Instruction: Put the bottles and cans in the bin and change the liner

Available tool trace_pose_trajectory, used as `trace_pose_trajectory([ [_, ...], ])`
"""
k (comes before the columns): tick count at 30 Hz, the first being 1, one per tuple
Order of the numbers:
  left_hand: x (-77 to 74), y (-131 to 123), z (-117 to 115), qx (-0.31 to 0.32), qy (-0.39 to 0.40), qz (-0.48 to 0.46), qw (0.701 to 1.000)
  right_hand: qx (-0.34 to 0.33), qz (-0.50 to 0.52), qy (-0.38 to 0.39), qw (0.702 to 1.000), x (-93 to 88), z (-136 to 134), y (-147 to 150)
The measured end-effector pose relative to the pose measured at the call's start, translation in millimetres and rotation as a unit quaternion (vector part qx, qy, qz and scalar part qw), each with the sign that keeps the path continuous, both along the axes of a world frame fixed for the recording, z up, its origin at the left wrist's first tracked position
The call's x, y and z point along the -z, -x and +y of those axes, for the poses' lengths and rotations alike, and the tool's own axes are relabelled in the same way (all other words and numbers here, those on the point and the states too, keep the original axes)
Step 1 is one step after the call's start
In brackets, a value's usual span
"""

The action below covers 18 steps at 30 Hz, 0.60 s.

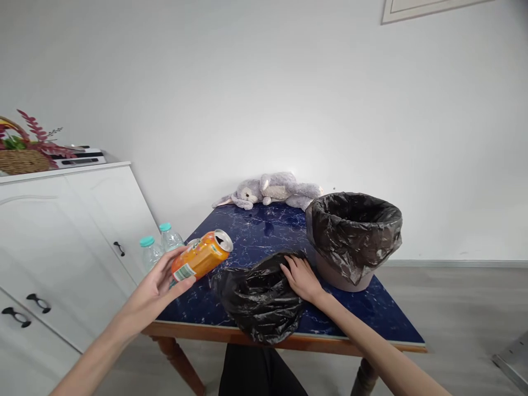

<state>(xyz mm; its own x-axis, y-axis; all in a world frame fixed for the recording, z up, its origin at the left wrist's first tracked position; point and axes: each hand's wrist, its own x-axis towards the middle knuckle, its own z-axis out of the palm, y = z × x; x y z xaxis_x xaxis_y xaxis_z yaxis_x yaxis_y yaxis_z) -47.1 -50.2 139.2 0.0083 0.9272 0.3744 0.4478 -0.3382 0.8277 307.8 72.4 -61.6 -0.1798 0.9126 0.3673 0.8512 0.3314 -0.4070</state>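
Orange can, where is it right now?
In the head view, left of centre: the orange can is in the left hand, between the teal-capped bottles and the black bag.

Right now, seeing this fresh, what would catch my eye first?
Probably the bright orange can, held tilted in the left hand toward the left side of the table. Next, the crumpled black bag at the front edge, with the right hand resting on it. Behind, a grey plush rabbit lies at the far end, left of the black-lined bin.
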Motion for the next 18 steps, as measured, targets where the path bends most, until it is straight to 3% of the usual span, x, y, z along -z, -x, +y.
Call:
trace_pose_trajectory([
  [2,19.1,2,0,-0.004,0.058,-0.108,0.992,-0.001,-0.008,-0.012,1.000,2.0,-1,-1],
  [5,47.3,-1,-2,0.033,0.115,-0.260,0.958,-0.002,-0.016,-0.026,1.000,4.2,-1,-1],
  [9,71.5,-5,-6,0.058,0.148,-0.329,0.931,-0.002,-0.024,-0.039,0.999,7.9,1,-2],
  [12,83.9,2,-8,0.010,0.143,-0.279,0.949,-0.001,-0.028,-0.046,0.999,9.8,0,-2],
  [15,99.0,17,-3,-0.066,0.120,-0.147,0.980,-0.004,-0.032,-0.052,0.998,10.7,-1,-2],
  [18,116.0,32,6,-0.124,0.104,-0.033,0.986,-0.005,-0.031,-0.057,0.998,11.7,-1,-2],
])
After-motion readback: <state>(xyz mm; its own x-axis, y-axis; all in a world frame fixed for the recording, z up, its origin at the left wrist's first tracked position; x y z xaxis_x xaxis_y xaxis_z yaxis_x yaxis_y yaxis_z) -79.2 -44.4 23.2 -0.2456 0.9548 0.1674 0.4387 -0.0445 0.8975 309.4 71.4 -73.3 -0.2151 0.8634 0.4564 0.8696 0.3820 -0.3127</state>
